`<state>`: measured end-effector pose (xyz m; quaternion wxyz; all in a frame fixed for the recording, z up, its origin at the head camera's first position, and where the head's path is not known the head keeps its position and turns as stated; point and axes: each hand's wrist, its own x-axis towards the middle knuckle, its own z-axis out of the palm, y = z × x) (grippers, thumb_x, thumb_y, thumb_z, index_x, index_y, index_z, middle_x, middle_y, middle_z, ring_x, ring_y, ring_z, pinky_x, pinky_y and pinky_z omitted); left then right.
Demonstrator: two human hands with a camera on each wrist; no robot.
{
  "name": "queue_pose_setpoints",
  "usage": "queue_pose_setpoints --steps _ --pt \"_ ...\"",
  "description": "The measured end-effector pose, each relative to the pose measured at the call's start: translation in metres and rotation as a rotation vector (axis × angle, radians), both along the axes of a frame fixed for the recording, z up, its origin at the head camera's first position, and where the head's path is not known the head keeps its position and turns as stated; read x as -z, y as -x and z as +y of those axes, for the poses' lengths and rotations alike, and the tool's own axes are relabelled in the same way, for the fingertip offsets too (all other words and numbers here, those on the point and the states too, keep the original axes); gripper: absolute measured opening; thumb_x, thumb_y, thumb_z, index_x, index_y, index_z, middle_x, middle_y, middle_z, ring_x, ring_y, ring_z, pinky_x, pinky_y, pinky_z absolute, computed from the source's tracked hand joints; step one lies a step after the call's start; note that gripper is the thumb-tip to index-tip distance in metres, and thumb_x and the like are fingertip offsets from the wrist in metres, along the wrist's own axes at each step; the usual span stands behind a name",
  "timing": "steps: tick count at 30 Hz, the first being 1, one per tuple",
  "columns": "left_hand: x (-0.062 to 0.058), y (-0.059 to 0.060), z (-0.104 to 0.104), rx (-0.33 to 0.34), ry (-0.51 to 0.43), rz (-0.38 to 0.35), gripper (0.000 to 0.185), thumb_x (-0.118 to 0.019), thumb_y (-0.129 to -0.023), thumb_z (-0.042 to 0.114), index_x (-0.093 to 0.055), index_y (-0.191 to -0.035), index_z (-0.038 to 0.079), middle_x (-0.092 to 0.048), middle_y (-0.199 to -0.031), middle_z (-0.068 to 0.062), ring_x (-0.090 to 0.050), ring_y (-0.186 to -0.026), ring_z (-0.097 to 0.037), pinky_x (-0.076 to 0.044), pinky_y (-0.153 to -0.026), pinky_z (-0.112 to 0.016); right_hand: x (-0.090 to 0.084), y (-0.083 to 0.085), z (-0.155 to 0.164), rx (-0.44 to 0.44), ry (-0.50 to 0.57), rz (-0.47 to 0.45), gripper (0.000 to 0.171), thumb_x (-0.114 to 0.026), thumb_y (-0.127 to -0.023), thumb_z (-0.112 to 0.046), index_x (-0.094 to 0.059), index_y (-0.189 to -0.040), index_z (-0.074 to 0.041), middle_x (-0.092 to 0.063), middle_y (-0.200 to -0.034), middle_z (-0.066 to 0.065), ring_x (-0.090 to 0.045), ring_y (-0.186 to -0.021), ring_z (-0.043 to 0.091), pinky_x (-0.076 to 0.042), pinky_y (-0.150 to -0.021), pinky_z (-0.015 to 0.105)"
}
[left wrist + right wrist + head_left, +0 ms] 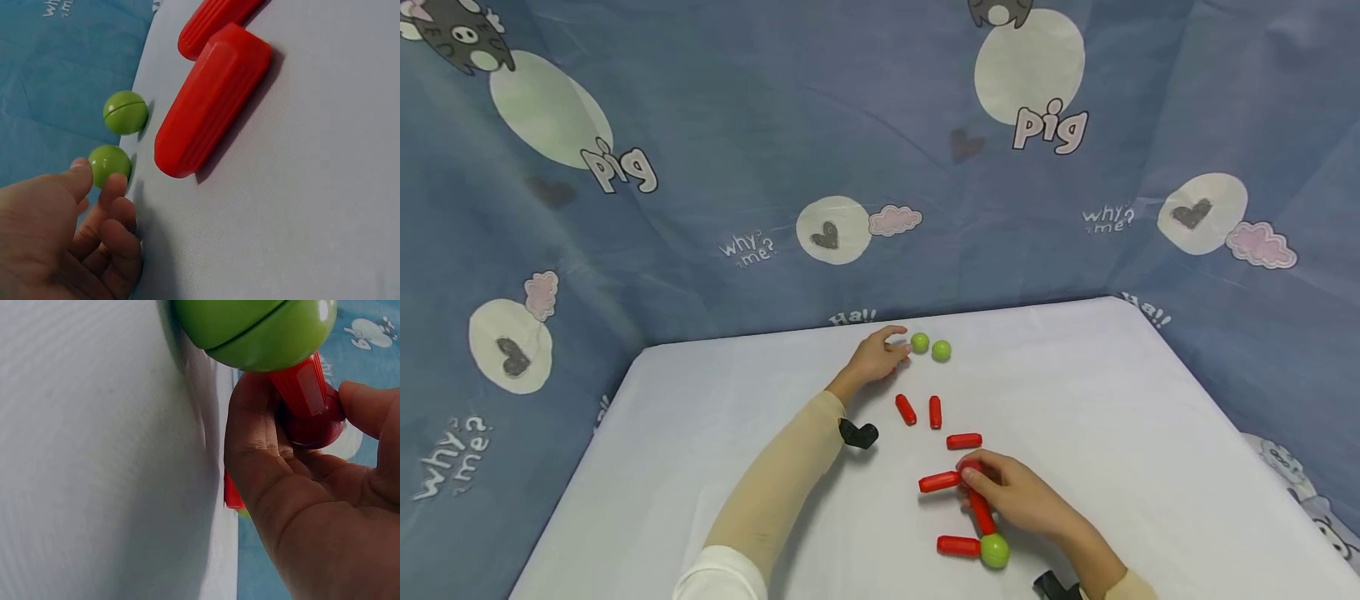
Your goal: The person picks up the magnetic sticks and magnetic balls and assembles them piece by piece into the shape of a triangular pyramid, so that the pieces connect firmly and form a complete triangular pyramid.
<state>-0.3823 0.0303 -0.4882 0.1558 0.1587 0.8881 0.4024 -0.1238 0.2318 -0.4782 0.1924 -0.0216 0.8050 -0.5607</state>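
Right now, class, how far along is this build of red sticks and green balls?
Done: one green ball already joins two red sticks. In hand: the right hand grips the upright stick at a dark red ball; the left hand touches a loose green ball. Left: three loose sticks and another ball.

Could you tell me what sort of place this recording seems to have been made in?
Probably an improvised tabletop recording corner rather than a workshop. A white table is screened on three sides by a blue cartoon-print cloth hung as a backdrop, and only toy pieces, red sticks and green balls, lie on it.
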Motion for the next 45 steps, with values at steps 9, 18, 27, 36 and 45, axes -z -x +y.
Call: queue_pose_setpoints --steps 9,18,27,36,45 --pt "0.004 0.009 0.006 0.005 0.015 -0.003 0.05 -0.062 -0.103 0.038 -0.05 -0.149 0.025 -0.078 -0.096 0.0 -0.057 -0.066 -0.011 -0.047 -0.061 -0.024 -0.001 0.001 0.001 -0.017 -0.006 0.018 0.037 -0.057 -0.104 -0.039 -0.063 -0.124 -0.008 -0.072 -0.091 0.004 -0.064 -0.083 0.018 -0.049 -0.068 0.028" --pt "-0.001 0.014 0.018 0.044 0.088 -0.044 0.055 -0.063 -0.101 0.04 -0.048 -0.152 0.024 -0.077 -0.088 0.005 -0.056 -0.059 -0.01 -0.043 -0.055 -0.024 -0.001 -0.001 0.001 -0.021 0.002 0.018 0.036 -0.056 -0.105 -0.038 -0.063 -0.123 -0.008 -0.072 -0.09 0.005 -0.065 -0.083 0.018 -0.049 -0.068 0.027" --pt "-0.006 0.015 0.017 0.062 0.146 -0.027 0.051 -0.064 -0.101 0.039 -0.052 -0.149 0.025 -0.077 -0.088 0.002 -0.05 -0.055 -0.009 -0.041 -0.052 -0.023 -0.002 0.002 -0.002 -0.039 0.016 0.027 0.035 -0.056 -0.105 -0.037 -0.063 -0.122 -0.008 -0.072 -0.091 0.005 -0.066 -0.084 0.018 -0.049 -0.069 0.026" --pt "-0.003 0.014 0.021 0.041 0.102 -0.052 0.043 -0.063 -0.103 0.027 -0.055 -0.145 0.022 -0.078 -0.095 0.0 -0.048 -0.054 -0.008 -0.039 -0.05 -0.021 -0.001 0.003 -0.003 -0.033 0.006 0.009 0.035 -0.057 -0.105 -0.038 -0.063 -0.122 -0.008 -0.072 -0.091 0.004 -0.066 -0.084 0.018 -0.05 -0.069 0.026" --pt "0.0 0.012 0.022 0.042 0.059 -0.043 0.042 -0.063 -0.103 0.029 -0.056 -0.143 0.021 -0.077 -0.091 0.001 -0.052 -0.055 -0.01 -0.041 -0.057 -0.023 -0.001 0.002 0.002 -0.026 0.005 0.006 0.036 -0.057 -0.105 -0.039 -0.063 -0.121 -0.008 -0.072 -0.092 0.004 -0.067 -0.085 0.018 -0.05 -0.07 0.027"
